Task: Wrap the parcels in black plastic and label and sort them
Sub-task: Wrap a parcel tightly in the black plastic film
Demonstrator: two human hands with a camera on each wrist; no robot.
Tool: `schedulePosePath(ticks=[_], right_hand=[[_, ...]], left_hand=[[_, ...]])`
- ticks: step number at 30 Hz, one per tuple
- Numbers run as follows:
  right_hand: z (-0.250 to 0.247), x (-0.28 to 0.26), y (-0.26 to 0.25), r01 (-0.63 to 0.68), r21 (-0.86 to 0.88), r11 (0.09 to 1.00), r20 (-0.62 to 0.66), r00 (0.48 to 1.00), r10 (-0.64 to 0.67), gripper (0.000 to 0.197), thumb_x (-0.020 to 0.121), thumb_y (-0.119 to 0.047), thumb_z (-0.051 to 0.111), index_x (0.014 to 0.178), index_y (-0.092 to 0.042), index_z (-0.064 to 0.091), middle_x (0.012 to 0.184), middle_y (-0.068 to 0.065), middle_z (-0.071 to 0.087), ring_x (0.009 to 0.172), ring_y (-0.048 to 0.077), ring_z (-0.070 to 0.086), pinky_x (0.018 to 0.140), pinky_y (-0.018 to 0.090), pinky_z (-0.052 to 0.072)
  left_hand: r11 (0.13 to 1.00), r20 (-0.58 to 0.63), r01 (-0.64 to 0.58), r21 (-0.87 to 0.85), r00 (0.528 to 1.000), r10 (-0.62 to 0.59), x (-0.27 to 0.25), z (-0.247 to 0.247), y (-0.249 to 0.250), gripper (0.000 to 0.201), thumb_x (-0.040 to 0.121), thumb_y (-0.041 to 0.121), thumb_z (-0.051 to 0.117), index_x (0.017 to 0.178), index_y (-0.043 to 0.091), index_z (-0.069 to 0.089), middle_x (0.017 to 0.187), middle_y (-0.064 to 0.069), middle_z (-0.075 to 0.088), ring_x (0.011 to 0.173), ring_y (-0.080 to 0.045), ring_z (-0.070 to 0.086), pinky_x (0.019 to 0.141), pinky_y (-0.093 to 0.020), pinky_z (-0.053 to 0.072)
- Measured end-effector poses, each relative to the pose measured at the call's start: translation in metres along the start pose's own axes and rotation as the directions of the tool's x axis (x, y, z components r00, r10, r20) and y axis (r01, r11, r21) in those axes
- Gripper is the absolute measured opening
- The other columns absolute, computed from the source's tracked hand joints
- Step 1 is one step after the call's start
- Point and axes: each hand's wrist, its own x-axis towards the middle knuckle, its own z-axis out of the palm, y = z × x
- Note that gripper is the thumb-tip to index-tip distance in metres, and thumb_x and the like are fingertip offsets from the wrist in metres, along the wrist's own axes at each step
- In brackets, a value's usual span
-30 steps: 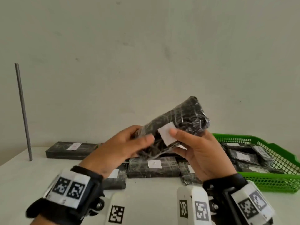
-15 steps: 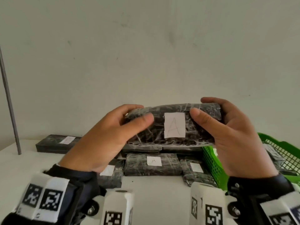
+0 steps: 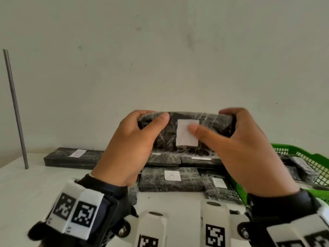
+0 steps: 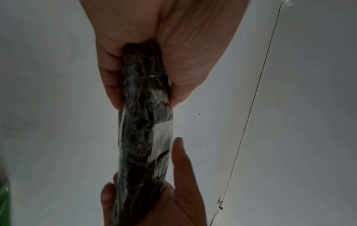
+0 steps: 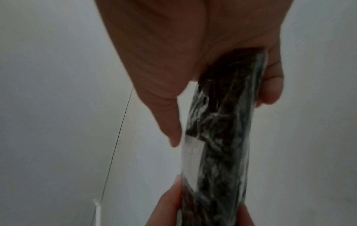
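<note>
A person holds a wrapped parcel (image 3: 185, 130) up in both hands above the desk (image 3: 35, 189), well clear of the pile below. The left hand (image 3: 131, 148) grips one end, fingers curled over the top edge and thumb on the front; the right hand (image 3: 249, 148) grips the other end, its thumb pressing the white label (image 3: 187, 138) on the front face. This parcel looks finished: black plastic covers it and the label is on, so what seems left for it is sorting. Below it, several wrapped and labelled parcels lie close together on the desk, the front one (image 3: 170, 179) marked "A", with a longer parcel (image 3: 73, 157) set apart to the left. A green basket (image 3: 318, 157) at the right holds more wrapped parcels with labels; their letters are too small to read. No unwrapped parcel is in sight, which suggests the job is well advanced. A grey rod (image 3: 15, 107) stands at far left.
</note>
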Motion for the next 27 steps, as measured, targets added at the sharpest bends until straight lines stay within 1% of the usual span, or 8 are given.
schedulePosePath(ticks=[2, 5, 10, 14, 18, 20, 23, 27], right_hand=[[-0.002, 0.0, -0.001, 0.048, 0.136, 0.989, -0.066, 0.997, -0.04, 0.082, 0.059, -0.072, 0.08, 0.127, -0.034, 0.052, 0.099, -0.005, 0.077, 0.088, 0.006, 0.074, 0.083, 0.031, 0.062], [-0.003, -0.001, -0.003, 0.116, 0.194, 0.974, -0.174, 0.981, -0.082, 0.079, 0.054, -0.066, 0.087, 0.118, -0.031, 0.055, 0.098, 0.002, 0.076, 0.089, 0.019, 0.077, 0.083, 0.047, 0.063], [0.002, -0.003, -0.005, 0.116, 0.166, 0.979, -0.129, 0.987, -0.096, 0.083, 0.055, -0.074, 0.084, 0.12, -0.035, 0.05, 0.106, 0.001, 0.071, 0.096, 0.022, 0.07, 0.083, 0.042, 0.06], [0.002, -0.003, -0.005, 0.11, 0.181, 0.977, -0.126, 0.988, -0.088, 0.08, 0.057, -0.068, 0.084, 0.121, -0.031, 0.05, 0.099, -0.005, 0.071, 0.083, 0.011, 0.069, 0.072, 0.027, 0.054], [0.001, -0.002, -0.004, 0.109, 0.188, 0.976, -0.125, 0.988, -0.087, 0.073, 0.063, -0.065, 0.082, 0.122, -0.033, 0.051, 0.095, -0.005, 0.074, 0.08, 0.004, 0.071, 0.07, 0.023, 0.055], [0.002, -0.001, -0.002, 0.107, 0.196, 0.975, -0.12, 0.989, -0.084, 0.073, 0.065, -0.065, 0.082, 0.123, -0.033, 0.051, 0.099, -0.004, 0.075, 0.086, 0.005, 0.073, 0.076, 0.026, 0.059], [0.003, 0.001, 0.002, 0.124, 0.213, 0.969, -0.105, 0.989, -0.104, 0.078, 0.067, -0.07, 0.081, 0.129, -0.035, 0.05, 0.107, 0.004, 0.076, 0.099, 0.023, 0.075, 0.09, 0.047, 0.062], [0.0, 0.005, 0.006, 0.155, 0.319, 0.935, -0.1, 0.987, -0.129, 0.084, 0.071, -0.06, 0.085, 0.141, -0.027, 0.05, 0.11, -0.001, 0.079, 0.104, 0.016, 0.076, 0.095, 0.043, 0.06]], left_hand=[[0.997, -0.024, -0.066, -0.037, 0.998, 0.065, -0.002, 0.004, 0.004, 0.042, 0.08, 0.054, 0.077, 0.111, 0.026, 0.072, 0.104, 0.005, 0.079, 0.102, -0.015, 0.075, 0.098, -0.047, 0.055], [0.992, -0.013, -0.093, -0.085, 0.996, 0.092, -0.006, 0.008, 0.008, 0.057, 0.069, 0.051, 0.082, 0.116, 0.021, 0.069, 0.102, 0.003, 0.08, 0.098, -0.016, 0.077, 0.092, -0.042, 0.057], [0.987, -0.026, -0.147, -0.065, 0.989, 0.145, -0.005, 0.003, 0.008, 0.066, 0.066, 0.05, 0.086, 0.12, 0.019, 0.065, 0.1, 0.003, 0.079, 0.095, -0.017, 0.077, 0.089, -0.04, 0.057], [0.987, -0.001, -0.149, -0.051, 0.989, 0.149, -0.004, 0.001, 0.006, 0.077, 0.059, 0.055, 0.088, 0.124, 0.021, 0.064, 0.107, 0.002, 0.079, 0.101, -0.018, 0.077, 0.097, -0.044, 0.056], [0.986, -0.008, -0.156, -0.061, 0.988, 0.156, -0.003, 0.0, 0.005, 0.072, 0.06, 0.055, 0.084, 0.121, 0.022, 0.065, 0.104, 0.002, 0.079, 0.1, -0.02, 0.077, 0.098, -0.047, 0.056], [0.986, -0.007, -0.151, -0.071, 0.988, 0.151, -0.002, -0.002, 0.006, 0.071, 0.061, 0.055, 0.084, 0.121, 0.021, 0.066, 0.105, 0.001, 0.079, 0.101, -0.022, 0.076, 0.1, -0.05, 0.055], [0.988, 0.013, -0.111, -0.105, 0.993, 0.113, 0.0, -0.006, 0.006, 0.071, 0.059, 0.052, 0.083, 0.12, 0.021, 0.066, 0.103, 0.001, 0.079, 0.1, -0.02, 0.077, 0.096, -0.046, 0.055], [0.989, 0.041, -0.107, -0.106, 0.993, 0.112, 0.0, -0.009, 0.009, 0.05, 0.07, 0.045, 0.087, 0.111, 0.019, 0.074, 0.105, -0.003, 0.08, 0.102, -0.021, 0.077, 0.096, -0.045, 0.054]])
